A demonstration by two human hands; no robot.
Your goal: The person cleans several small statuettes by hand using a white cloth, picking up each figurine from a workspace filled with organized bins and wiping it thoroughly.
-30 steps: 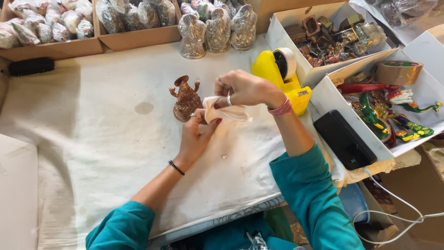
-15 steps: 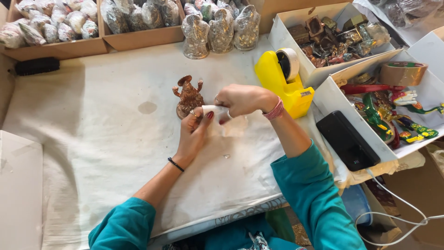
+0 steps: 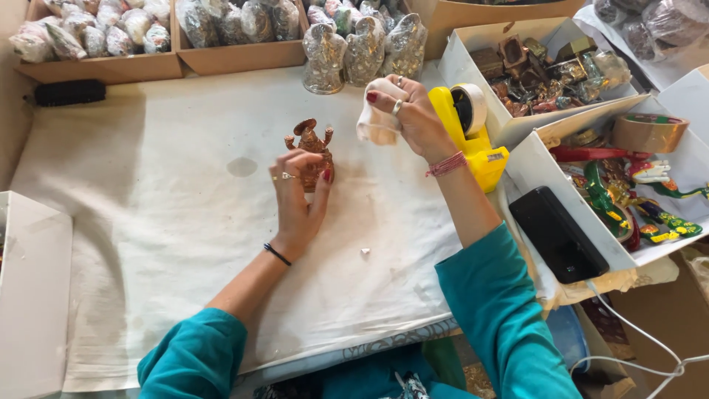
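Note:
A small brown figurine [image 3: 308,148] stands upright on the white cloth-covered table [image 3: 177,222]. My left hand [image 3: 297,193] curls around the figurine's near side, fingers touching it. My right hand [image 3: 408,112] is raised above the table to the right of the figurine, gripping a crumpled piece of white wrapping [image 3: 373,122] between thumb and fingers. Just right of that hand sits a yellow tape dispenser [image 3: 473,137] with a white roll.
Wrapped figurines [image 3: 363,48] stand at the table's back, with cardboard boxes of wrapped items [image 3: 103,37] behind. White boxes of ornaments [image 3: 546,66] and painted pieces [image 3: 635,199], a brown tape roll [image 3: 648,133] and a black phone [image 3: 557,233] sit right.
My right hand has lifted the white wrapping up and away to the right. My left hand has let go of the wrapping and closed around the brown figurine.

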